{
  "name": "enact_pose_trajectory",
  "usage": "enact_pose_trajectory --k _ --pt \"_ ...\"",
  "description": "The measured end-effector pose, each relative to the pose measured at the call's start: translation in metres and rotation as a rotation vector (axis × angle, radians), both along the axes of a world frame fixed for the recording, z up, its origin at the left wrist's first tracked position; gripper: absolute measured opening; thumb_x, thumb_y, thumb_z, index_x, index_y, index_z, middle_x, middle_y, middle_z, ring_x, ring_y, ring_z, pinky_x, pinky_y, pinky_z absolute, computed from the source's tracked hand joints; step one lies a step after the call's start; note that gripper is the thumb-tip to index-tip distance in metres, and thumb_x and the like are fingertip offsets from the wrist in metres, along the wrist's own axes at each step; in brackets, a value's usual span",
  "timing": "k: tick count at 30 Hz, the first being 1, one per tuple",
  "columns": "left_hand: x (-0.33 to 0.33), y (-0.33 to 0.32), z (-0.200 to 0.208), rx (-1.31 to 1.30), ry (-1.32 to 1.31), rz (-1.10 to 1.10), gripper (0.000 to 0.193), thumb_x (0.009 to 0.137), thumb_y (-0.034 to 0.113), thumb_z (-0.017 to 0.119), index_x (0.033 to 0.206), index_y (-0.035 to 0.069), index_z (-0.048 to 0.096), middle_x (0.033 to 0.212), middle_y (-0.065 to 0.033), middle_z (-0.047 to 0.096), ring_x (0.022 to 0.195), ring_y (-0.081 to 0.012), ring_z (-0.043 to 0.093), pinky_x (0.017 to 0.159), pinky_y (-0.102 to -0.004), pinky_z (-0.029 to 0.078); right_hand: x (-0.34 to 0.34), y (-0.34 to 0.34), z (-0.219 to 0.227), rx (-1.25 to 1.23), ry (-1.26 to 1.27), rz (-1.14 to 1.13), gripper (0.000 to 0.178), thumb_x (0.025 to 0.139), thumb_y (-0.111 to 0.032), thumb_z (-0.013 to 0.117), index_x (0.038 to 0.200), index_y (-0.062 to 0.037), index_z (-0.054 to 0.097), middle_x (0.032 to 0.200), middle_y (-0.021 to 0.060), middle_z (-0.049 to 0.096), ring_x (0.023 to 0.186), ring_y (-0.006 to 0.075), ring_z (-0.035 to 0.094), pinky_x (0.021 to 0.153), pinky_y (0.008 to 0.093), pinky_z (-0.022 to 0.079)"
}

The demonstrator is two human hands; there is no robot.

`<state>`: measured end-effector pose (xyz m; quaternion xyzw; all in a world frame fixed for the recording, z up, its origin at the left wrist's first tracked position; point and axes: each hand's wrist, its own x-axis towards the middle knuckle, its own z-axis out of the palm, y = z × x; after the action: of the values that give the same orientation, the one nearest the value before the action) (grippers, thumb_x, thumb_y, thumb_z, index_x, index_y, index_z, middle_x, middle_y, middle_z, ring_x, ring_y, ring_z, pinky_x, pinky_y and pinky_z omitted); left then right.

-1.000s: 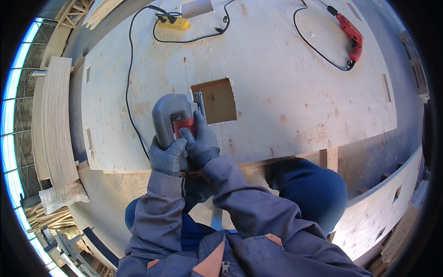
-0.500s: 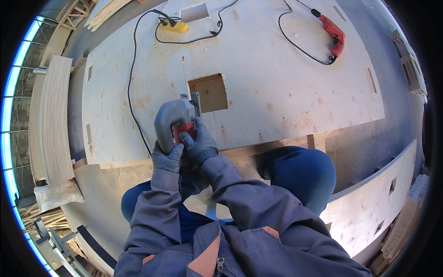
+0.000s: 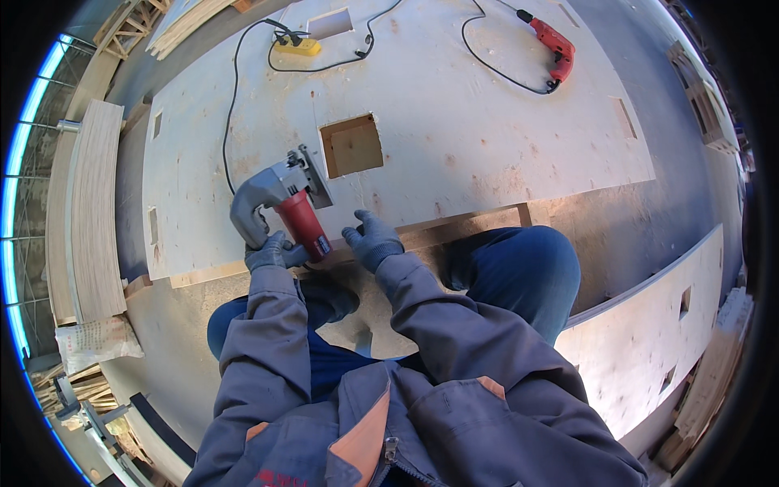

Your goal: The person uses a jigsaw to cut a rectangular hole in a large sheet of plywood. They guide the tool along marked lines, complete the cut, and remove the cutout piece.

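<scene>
A grey and red jigsaw (image 3: 299,221) is tilted on its side above the near edge of a pale plywood sheet (image 3: 454,138). Wrapped round its rear end is my gloved left hand (image 3: 274,252), with the metal base plate turned toward the right. My gloved right hand (image 3: 373,240) is apart from the tool, just right of its red body, fingers spread and holding nothing. Beyond the jigsaw, a square hole (image 3: 350,146) is cut through the sheet. A black cord (image 3: 229,134) runs from the far side of the sheet toward the saw.
A yellow power strip (image 3: 298,45) and a red corded drill (image 3: 555,46) lie on the sheet's far part. Stacked boards (image 3: 93,211) stand at the left. Another panel with cut holes (image 3: 649,341) leans at the right. Both my knees are close to the sheet's near edge.
My right hand has let go of the jigsaw and moved off to the right. The saw has shifted left and rolled over, showing its red body and base plate.
</scene>
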<state>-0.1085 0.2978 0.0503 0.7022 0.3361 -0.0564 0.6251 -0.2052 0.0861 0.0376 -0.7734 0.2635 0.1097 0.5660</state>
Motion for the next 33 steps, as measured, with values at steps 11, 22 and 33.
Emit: enact_pose_trajectory --k 11,22,33 --pt "0.028 0.047 -0.046 0.092 -0.031 0.117 0.039 0.079 -0.004 0.073 0.116 0.001 0.063 0.095 -0.0184 0.070 0.074 -0.0322 0.071 0.065 -0.0482 0.060 0.003 -0.013 -0.026 0.025 0.123 0.017 0.058 0.093 -0.030 0.069 0.140 0.0007 0.053 0.120 0.0239 0.068 0.110 0.0365 0.067 0.099 0.0411 0.051" --pt "0.042 0.081 -0.097 0.172 0.197 0.212 0.047 0.081 0.004 0.075 0.126 0.000 0.061 0.109 -0.0184 0.070 0.087 -0.0321 0.071 0.075 -0.0478 0.060 0.035 -0.008 -0.035 0.009 0.196 0.037 0.051 0.094 -0.034 0.065 0.136 -0.0075 0.058 0.124 0.0207 0.068 0.114 0.0396 0.065 0.102 0.0447 0.049" --pt "0.066 0.127 -0.146 0.098 0.047 0.197 0.042 0.080 0.016 0.082 0.114 -0.003 0.067 0.098 -0.0166 0.072 0.081 -0.0273 0.069 0.070 -0.0416 0.057 0.034 -0.004 -0.047 -0.072 0.110 -0.026 0.042 0.093 -0.032 0.068 0.127 -0.0074 0.063 0.105 0.0204 0.073 0.096 0.0353 0.071 0.089 0.0423 0.055"
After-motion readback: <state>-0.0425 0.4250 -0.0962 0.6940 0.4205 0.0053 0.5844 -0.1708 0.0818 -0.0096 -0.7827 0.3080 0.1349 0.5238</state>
